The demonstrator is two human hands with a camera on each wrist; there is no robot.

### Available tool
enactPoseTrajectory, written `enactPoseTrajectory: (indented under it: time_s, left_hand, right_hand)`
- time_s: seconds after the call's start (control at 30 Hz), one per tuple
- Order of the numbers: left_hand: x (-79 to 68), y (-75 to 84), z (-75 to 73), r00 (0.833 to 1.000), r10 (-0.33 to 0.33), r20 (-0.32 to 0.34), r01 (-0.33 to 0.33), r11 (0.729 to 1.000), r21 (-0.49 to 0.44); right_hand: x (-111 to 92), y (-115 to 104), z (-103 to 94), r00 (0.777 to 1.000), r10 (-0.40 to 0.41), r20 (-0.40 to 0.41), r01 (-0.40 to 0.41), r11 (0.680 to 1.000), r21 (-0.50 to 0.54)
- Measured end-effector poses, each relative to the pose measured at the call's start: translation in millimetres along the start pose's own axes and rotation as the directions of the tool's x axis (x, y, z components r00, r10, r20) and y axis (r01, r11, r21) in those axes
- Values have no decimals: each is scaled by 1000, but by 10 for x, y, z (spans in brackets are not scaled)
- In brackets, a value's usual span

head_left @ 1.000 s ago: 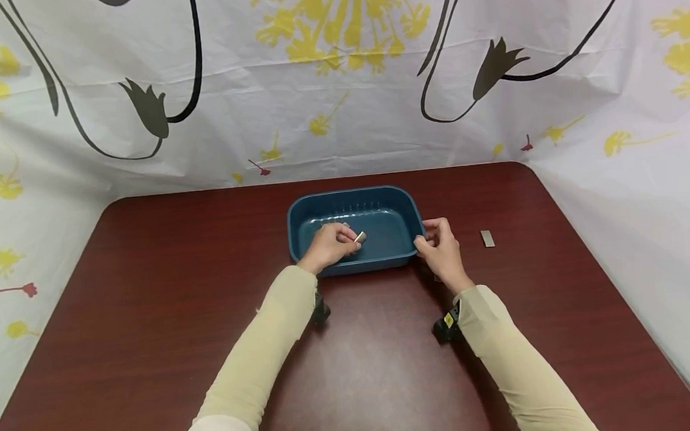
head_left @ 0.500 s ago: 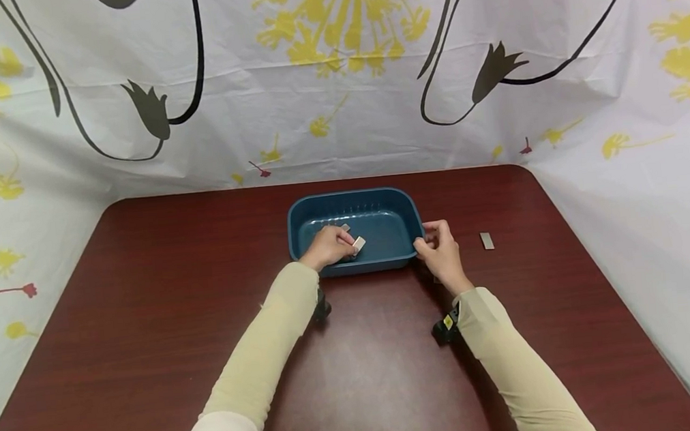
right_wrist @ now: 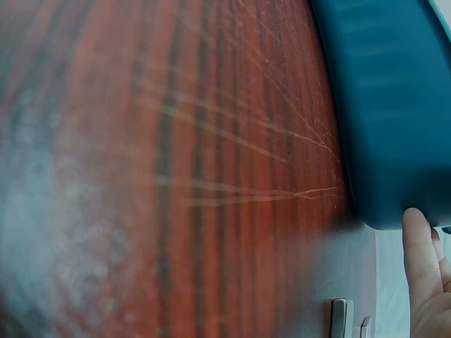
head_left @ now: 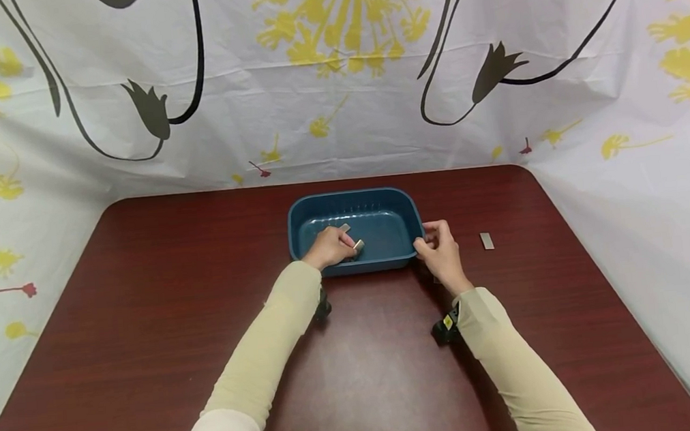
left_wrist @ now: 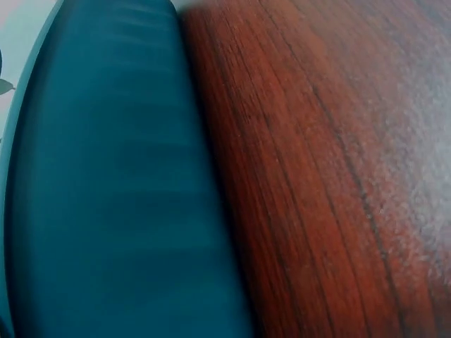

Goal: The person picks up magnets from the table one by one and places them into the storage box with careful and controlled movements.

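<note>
Head view: white floral cloth (head_left: 219,117) behind and both sides, biggest thing. Dark red wood-grain table (head_left: 114,318) next. Blue tub (head_left: 380,265) sits toward table's far edge; its outer wall also fills part of both wrist views. Right hand (head_left: 443,257) grips tub's near right corner, fingers on the outside. Left hand (head_left: 327,246) reaches over the near rim into tub, pinching a small metallic piece (head_left: 358,245) between thumb and fingers; whether that piece touches tub floor, can't tell. Second piece (head_left: 345,228) in tub just beyond left hand, partly hidden. Third piece (head_left: 487,241) on table, right of right hand, apart from tub
</note>
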State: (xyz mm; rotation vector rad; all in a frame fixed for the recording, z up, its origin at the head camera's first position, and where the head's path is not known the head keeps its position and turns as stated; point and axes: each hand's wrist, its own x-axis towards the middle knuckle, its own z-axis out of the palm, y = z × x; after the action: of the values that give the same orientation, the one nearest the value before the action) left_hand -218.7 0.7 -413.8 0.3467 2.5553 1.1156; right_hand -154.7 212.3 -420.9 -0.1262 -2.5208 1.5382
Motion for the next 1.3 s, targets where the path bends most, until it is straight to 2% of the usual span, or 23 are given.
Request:
enactPoseTrajectory:
  time_s: [0.17,0.33,0.57,0.63,0.87,1.13,1.3]
  left_hand:
    - [14,-11,12,1000,-27,7,27,999,-35]
    - [12,-12,13,999,-50,19,51,997,-60]
    - [5,-4,9,998,-57,2,57,993,-108]
    - [7,-7,12,998,-57,0,57,991,-119]
    - [4,-15,12,997,-72,9,72,988,-134]
    - [-8,-24,6,999,-35,4,35,988,-149]
    - [-28,-31,2,999,-39,-19,35,986,-166]
  right_hand:
    - [105,268,37,1000,-20,-14,20,1000,-5]
    - [129,374,57,997,-68,-28,68,998,6]
    - [261,662,108,997,-69,-43,67,997,-45]
    - [258,656,106,997,-70,-40,68,997,-45]
    - [138,397,58,997,-74,-17,74,997,10]
    - [119,346,60,998,-50,-26,50,999,-5]
    - [118,332,57,999,-48,-25,48,999,-11]
